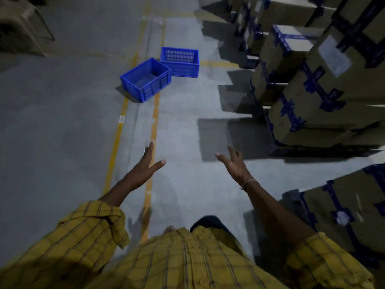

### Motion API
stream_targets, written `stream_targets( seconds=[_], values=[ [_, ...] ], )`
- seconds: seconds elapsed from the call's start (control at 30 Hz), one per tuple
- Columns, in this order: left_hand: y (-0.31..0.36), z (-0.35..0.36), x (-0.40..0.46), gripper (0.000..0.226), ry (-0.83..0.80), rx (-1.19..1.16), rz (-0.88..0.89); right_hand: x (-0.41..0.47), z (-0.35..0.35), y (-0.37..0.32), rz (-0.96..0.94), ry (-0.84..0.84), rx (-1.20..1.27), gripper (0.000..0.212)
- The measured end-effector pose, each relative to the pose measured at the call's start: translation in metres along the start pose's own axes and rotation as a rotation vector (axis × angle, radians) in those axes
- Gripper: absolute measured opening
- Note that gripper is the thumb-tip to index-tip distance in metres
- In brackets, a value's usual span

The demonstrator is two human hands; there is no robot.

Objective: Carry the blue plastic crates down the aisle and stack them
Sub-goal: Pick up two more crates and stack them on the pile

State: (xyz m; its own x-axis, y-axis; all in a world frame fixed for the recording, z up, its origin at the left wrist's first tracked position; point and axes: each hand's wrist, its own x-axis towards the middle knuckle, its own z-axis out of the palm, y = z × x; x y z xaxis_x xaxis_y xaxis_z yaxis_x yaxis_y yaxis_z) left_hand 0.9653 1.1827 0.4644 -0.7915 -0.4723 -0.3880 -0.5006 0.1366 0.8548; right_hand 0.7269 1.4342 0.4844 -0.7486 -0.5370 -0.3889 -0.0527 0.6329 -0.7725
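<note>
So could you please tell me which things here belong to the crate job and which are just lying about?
Part of the job:
- near blue crate
- far blue crate
- left hand and right hand, both open and empty

Just there:
- taped cardboard boxes stacked on the right
- yellow floor lines

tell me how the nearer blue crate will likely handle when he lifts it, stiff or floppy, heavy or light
The nearer blue crate looks like moulded plastic with ribbed walls, so it should probably stay stiff rather than flex. Its perforated sides and apparently empty inside suggest it is light for its size. It sits flat on the floor, so it seems more apt to slide than tip if nudged.
</note>
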Motion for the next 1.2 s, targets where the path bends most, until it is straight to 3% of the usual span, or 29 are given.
stream_targets(
  seconds=[0.4,0.77,1.2],
  values=[
    [0.056,-0.111,0.265,0.092,0.025,0.000,-0.018,0.281,-0.007,-0.105,0.005,0.000,0.032,0.090],
    [0.165,-0.206,0.501,0.093,0.083,0.013,0.011,0.545,-0.047,-0.240,-0.030,-0.032,-0.016,0.094],
    [0.199,-0.342,0.810,0.094,0.098,0.029,-0.015,0.845,-0.039,-0.362,-0.013,0.008,-0.051,0.092]
  ],
)
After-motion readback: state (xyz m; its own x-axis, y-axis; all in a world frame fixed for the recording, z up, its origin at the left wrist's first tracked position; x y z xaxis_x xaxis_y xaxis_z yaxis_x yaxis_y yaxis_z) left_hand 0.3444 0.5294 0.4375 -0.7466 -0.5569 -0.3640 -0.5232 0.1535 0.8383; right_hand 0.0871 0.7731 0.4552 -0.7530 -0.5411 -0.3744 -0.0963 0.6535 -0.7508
